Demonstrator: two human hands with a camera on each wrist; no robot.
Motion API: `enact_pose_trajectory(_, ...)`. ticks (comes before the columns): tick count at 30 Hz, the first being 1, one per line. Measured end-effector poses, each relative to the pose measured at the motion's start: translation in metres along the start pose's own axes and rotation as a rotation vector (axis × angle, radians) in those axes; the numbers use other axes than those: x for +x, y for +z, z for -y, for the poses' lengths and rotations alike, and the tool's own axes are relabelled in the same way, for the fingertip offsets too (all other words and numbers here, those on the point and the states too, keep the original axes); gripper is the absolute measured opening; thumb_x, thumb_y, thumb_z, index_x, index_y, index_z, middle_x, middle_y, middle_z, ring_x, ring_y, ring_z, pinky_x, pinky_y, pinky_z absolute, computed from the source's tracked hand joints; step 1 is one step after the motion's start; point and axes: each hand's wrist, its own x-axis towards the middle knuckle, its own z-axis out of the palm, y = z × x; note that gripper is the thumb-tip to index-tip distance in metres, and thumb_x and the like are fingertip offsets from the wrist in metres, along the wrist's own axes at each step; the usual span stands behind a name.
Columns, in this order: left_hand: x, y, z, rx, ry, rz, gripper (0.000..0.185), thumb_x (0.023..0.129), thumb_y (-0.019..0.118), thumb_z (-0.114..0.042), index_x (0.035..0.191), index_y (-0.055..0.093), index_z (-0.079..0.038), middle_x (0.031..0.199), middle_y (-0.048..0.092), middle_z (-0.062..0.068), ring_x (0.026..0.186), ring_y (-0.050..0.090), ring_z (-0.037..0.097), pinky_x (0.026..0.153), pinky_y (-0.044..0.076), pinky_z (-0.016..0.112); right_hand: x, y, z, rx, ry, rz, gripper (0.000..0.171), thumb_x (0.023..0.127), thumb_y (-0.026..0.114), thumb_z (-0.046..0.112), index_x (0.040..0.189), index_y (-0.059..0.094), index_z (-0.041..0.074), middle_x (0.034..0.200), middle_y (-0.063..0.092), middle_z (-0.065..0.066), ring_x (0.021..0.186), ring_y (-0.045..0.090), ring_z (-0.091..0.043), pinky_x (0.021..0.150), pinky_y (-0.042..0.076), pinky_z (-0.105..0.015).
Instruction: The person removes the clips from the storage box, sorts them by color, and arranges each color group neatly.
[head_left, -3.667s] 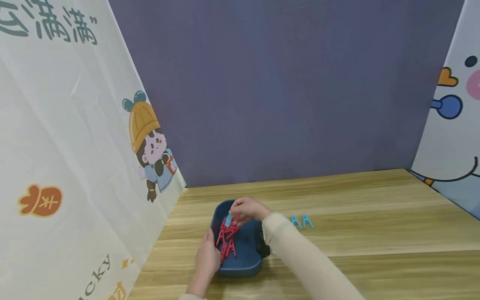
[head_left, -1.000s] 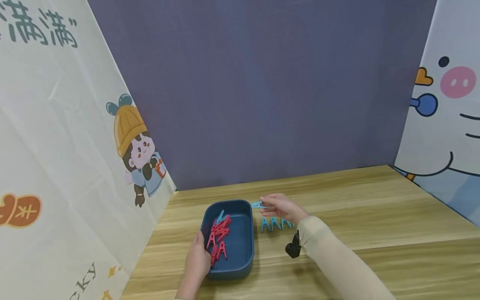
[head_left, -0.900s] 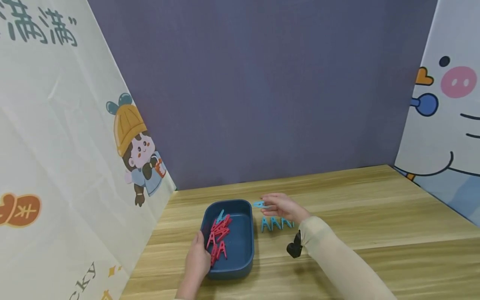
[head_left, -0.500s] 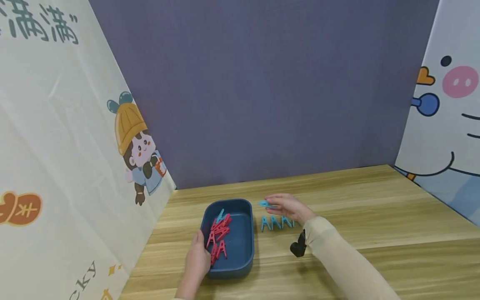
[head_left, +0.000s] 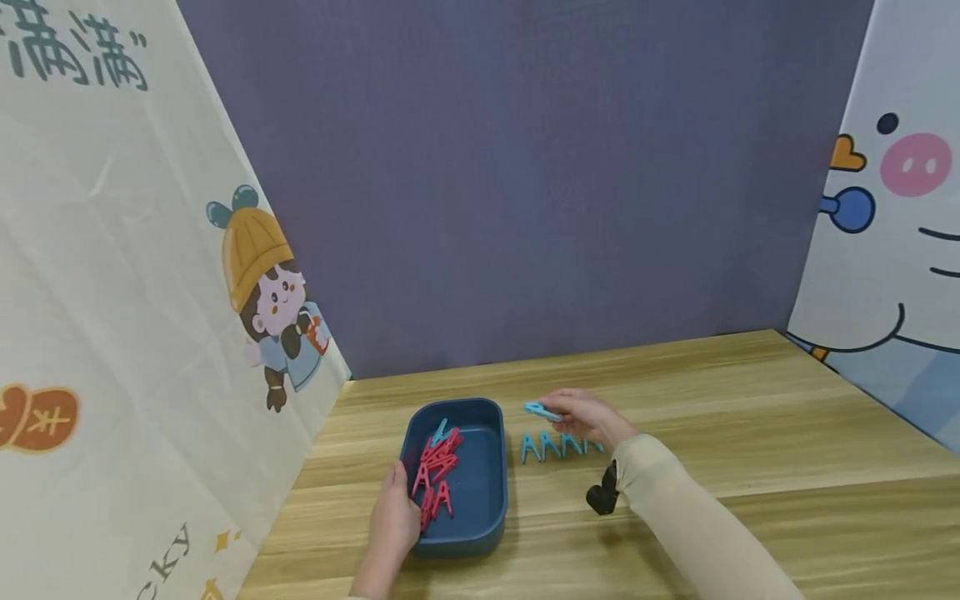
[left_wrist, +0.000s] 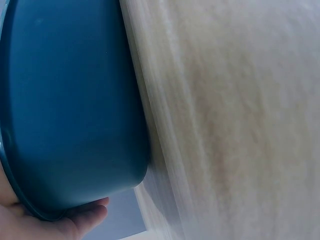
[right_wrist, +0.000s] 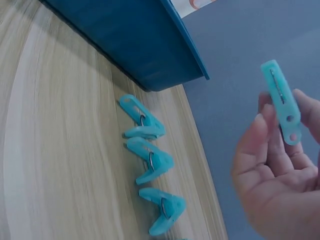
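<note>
up front, pinched in the right hand fingertips: a slim light-blue plastic clothespin, held above a row of matching blue pins on the wooden table. left hand gripping the near rim of a dark blue plastic tub holding red clothespins and one blue.

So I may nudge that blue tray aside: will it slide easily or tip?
The tray looks like light, stiff plastic on smooth wood, so it probably slides. Its low, wide shape seems unlikely to tip. The left hand grips its near corner, steadying it.
</note>
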Motion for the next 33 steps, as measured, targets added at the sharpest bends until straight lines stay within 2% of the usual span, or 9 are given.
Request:
enact_pose_trajectory(2, -0.001, 0.0, 0.001, 0.002, 0.019, -0.011, 0.052, 0.08, 0.044, 0.012, 0.131, 0.034, 0.019, 0.133, 0.037, 0.034, 0.121, 0.038, 0.044, 0.099, 0.034, 0.052, -0.001, -0.003, 0.0, 0.015, -0.001, -0.002, 0.04, 0.089, 0.06, 0.017, 0.119, 0.051, -0.007, 0.08, 0.061, -0.004, 0.064, 0.057, -0.008, 0.064, 0.053, -0.024)
enact_pose_trajectory(8, -0.001, -0.001, 0.001, 0.001, 0.038, -0.015, 0.053, 0.08, 0.045, 0.012, 0.131, 0.033, 0.019, 0.132, 0.037, 0.035, 0.121, 0.038, 0.045, 0.099, 0.034, 0.052, -0.005, -0.01, 0.001, 0.057, 0.001, 0.005, 0.041, 0.089, 0.059, 0.013, 0.121, 0.047, -0.008, 0.09, 0.061, -0.008, 0.076, 0.063, -0.013, 0.079, 0.053, -0.032)
enact_pose_trajectory(18, -0.001, -0.002, 0.001, -0.017, 0.028, -0.002, 0.054, 0.08, 0.045, 0.012, 0.131, 0.032, 0.019, 0.133, 0.035, 0.035, 0.121, 0.037, 0.045, 0.098, 0.034, 0.053, -0.011, -0.026, 0.0, 0.131, 0.005, 0.017, 0.049, 0.091, 0.052, 0.004, 0.134, 0.034, -0.012, 0.088, 0.061, -0.007, 0.076, 0.063, -0.014, 0.08, 0.052, -0.03)
enact_pose_trajectory(25, -0.001, -0.002, 0.001, -0.02, 0.018, 0.006, 0.053, 0.081, 0.044, 0.011, 0.132, 0.032, 0.018, 0.134, 0.035, 0.034, 0.121, 0.036, 0.045, 0.098, 0.033, 0.053, -0.013, -0.042, -0.003, 0.093, -0.003, 0.006, 0.054, 0.091, 0.052, 0.003, 0.136, 0.026, -0.015, 0.083, 0.062, -0.008, 0.074, 0.064, -0.013, 0.076, 0.054, -0.027)
enact_pose_trajectory(33, -0.001, -0.005, 0.003, -0.01, 0.02, 0.015, 0.054, 0.081, 0.044, 0.011, 0.133, 0.03, 0.019, 0.134, 0.033, 0.035, 0.122, 0.035, 0.046, 0.099, 0.032, 0.053, -0.02, -0.059, -0.006, -0.01, -0.003, -0.046, 0.056, 0.09, 0.056, 0.009, 0.133, 0.029, -0.016, 0.087, 0.06, -0.007, 0.077, 0.063, -0.013, 0.075, 0.054, -0.028)
